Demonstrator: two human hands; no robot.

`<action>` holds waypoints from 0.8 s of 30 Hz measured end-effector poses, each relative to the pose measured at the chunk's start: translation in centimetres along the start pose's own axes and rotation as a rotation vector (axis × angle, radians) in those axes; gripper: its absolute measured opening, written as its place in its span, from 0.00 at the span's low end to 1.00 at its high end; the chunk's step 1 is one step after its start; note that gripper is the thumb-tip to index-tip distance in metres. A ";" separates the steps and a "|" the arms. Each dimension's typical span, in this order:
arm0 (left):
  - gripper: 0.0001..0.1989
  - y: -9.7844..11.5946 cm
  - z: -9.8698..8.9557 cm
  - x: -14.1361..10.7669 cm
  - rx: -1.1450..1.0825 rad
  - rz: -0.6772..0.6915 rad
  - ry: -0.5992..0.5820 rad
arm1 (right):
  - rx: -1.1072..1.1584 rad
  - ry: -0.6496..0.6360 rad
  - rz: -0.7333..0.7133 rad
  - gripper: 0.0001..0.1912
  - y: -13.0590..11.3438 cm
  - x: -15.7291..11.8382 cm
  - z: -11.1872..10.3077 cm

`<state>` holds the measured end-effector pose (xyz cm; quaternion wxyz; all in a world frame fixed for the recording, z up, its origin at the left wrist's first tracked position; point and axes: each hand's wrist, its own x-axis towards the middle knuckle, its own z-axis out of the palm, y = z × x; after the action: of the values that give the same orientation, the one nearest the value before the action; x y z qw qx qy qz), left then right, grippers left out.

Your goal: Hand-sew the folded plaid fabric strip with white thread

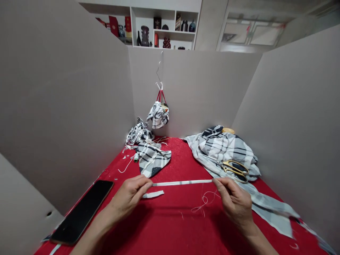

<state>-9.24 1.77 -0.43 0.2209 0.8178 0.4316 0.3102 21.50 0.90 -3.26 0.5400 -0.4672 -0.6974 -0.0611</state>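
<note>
A narrow white fabric strip [183,182] with grey bands is stretched straight between my two hands, above the red cloth. My left hand [130,194] pinches its left end between thumb and fingers. At the other end, my right hand [235,200] grips it the same way. A short white tail of fabric [155,194] pokes out just below my left hand. Loose white thread [204,201] hangs or lies near my right hand; I cannot tell if it is attached to the strip.
Gold-handled scissors [231,168] rest on a heap of plaid fabric [225,143] at the right. A phone [83,212] lies at the left edge. Further back are a plaid piece [152,159], a thread spool [136,157], scraps [139,132] and a hanging plaid pouch [159,115]. Grey panels [186,85] enclose the red-covered table [180,230].
</note>
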 end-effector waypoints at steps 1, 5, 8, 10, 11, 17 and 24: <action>0.17 -0.1 -0.4 -0.7 0.034 0.006 0.008 | 0.007 -0.013 -0.011 0.07 0.1 0.0 0.2; 0.14 -0.3 -0.6 -2.6 0.135 0.086 0.073 | 0.014 -0.031 -0.037 0.07 0.2 -0.3 1.2; 0.12 -0.7 0.2 -3.1 0.197 0.131 0.173 | -0.031 -0.001 -0.046 0.08 0.0 -0.5 1.8; 0.11 -1.1 0.9 -3.1 0.238 0.134 0.239 | -0.058 0.021 -0.052 0.08 -0.2 -0.5 2.1; 0.11 -1.4 1.2 -3.0 0.257 0.126 0.266 | -0.069 0.035 -0.053 0.08 -0.4 -0.4 2.1; 0.14 -2.8 2.8 -2.1 0.287 -0.025 0.245 | -0.056 0.004 -0.106 0.07 -0.4 0.0 1.8; 0.12 -3.8 4.2 -1.8 0.175 -0.049 0.158 | -0.019 -0.050 -0.076 0.06 0.8 -1.0 1.5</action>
<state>-9.23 1.90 -6.31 0.1216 0.7963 0.4928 0.3292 21.06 1.66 -4.99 0.5153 -0.4470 -0.7273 -0.0763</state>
